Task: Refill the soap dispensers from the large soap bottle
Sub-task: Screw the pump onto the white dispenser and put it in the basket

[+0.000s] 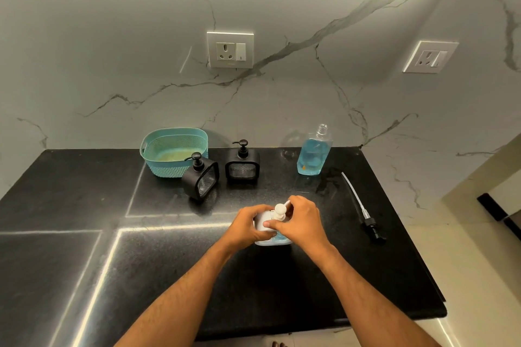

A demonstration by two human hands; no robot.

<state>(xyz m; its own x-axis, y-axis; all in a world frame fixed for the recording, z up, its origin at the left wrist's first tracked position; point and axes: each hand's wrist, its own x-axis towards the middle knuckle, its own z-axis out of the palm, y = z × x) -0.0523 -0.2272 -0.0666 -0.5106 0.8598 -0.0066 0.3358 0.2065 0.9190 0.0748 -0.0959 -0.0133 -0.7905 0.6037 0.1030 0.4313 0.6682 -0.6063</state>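
A white-framed soap dispenser (263,220) with blue soap inside stands on the black counter near the middle. My left hand (245,227) grips its left side. My right hand (300,221) curls round its white pump head (280,209) from the right, thumb on the frame. The large clear soap bottle (313,153), holding blue liquid and uncapped, stands at the back right. Its black pump with long tube (363,213) lies on the counter to the right. Two black dispensers stand at the back: one (200,177) tilted, one (242,165) upright.
A teal perforated basket (173,151) sits against the marble wall behind the black dispensers. The counter's right edge (406,220) drops off beside the loose pump. Wall sockets (230,49) are above the counter. Wet marks lie near the large bottle.
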